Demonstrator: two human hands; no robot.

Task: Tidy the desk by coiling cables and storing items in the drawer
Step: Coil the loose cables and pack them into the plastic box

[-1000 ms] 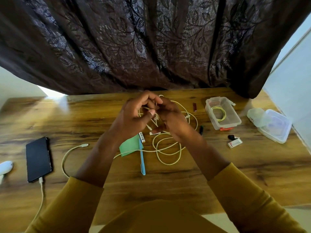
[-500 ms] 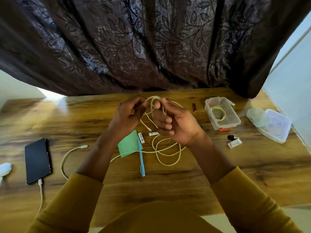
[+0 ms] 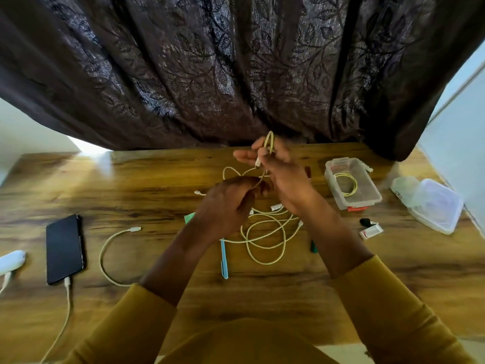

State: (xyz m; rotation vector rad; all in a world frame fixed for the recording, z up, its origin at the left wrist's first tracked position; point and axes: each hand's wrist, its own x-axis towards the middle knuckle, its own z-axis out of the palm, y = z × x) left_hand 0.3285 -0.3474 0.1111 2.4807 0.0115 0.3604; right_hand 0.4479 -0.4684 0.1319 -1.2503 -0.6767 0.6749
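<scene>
Wood desk, dark curtain behind. Right hand pinches a folded cable loop, raised; left hand curls round a lower strand. Slack lies coiled on desk. Phone left, tub right

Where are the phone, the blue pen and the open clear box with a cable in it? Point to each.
phone (image 3: 64, 248): head view, middle of its dark screen.
blue pen (image 3: 224, 261): head view, lower half of its barrel.
open clear box (image 3: 372, 191): head view, its right wall.

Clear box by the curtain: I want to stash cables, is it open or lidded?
Open: the clear box has no lid, a yellow cable coil lies inside.
</scene>
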